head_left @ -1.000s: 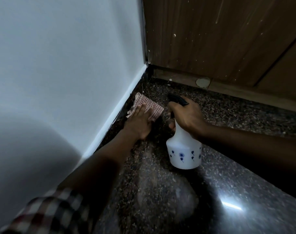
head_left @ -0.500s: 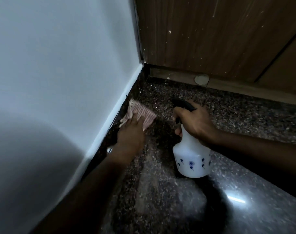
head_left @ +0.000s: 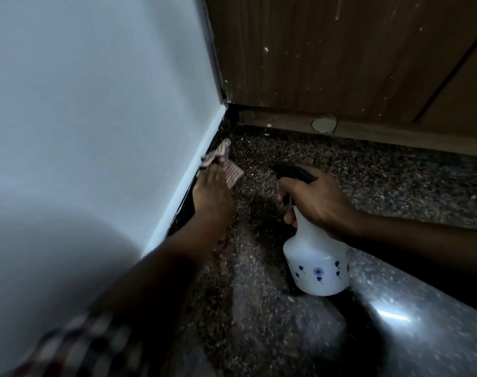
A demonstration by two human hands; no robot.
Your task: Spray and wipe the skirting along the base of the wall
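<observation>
Skirting [head_left: 187, 198] meets cloth [head_left: 226, 165] under left hand [head_left: 211, 195]; right hand [head_left: 317, 202] grips spray bottle [head_left: 317, 263].

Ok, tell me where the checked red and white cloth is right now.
The checked red and white cloth is left of centre in the head view, pressed by the left hand against the dark skirting.

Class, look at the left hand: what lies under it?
A checked cloth sticks out from under the left hand, pressed toward the dark skirting. The covered part of the cloth and the floor beneath are hidden.
</observation>
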